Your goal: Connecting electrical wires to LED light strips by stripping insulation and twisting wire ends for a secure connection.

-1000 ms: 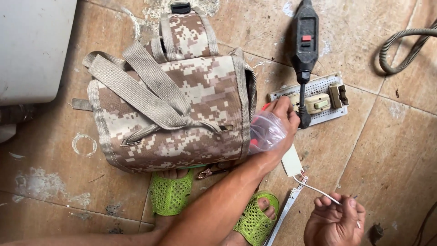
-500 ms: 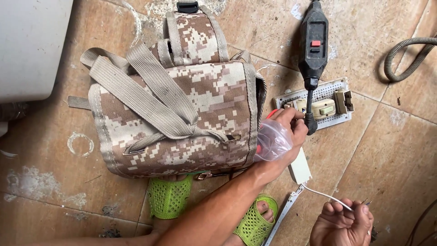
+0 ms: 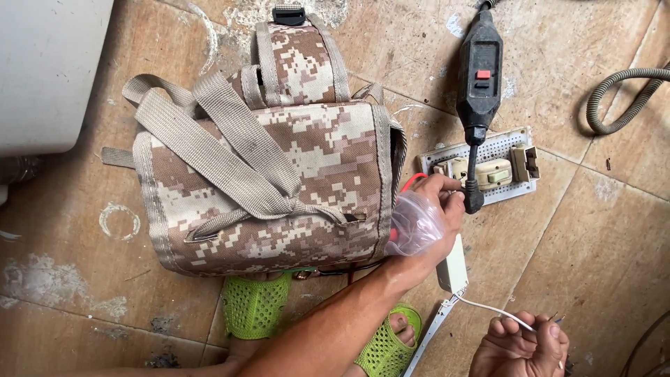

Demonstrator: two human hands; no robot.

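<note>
- Our left hand is reaching across to the right edge of the tan-and-brown pixel-camo fabric backpack, fingers curled and pinched around a crumpled clear plastic bag with something red showing at its top.
- That bag sits right against the backpack's side opening, touching the fabric edge, with the fingertips just beside the white perforated board that carries the beige switch blocks.
- Our right hand is low at the bottom edge of the view, fingers closed together on a thin white wire; bare wire tips poke out past the knuckles.
- The wire runs back to a small white rectangular box lying just under our left wrist.
- A black plastic plug unit with a red button lies above the board, its cord end coming down onto it.
- Grey ribbed hose curls near the right edge, well apart from both hands.
- Green mesh sandals peek out below the backpack, tucked close to its bottom edge.
- Open room: bare worn brown floor tiles to the right of the board, and a strip on the left between the backpack and the white appliance corner.
</note>
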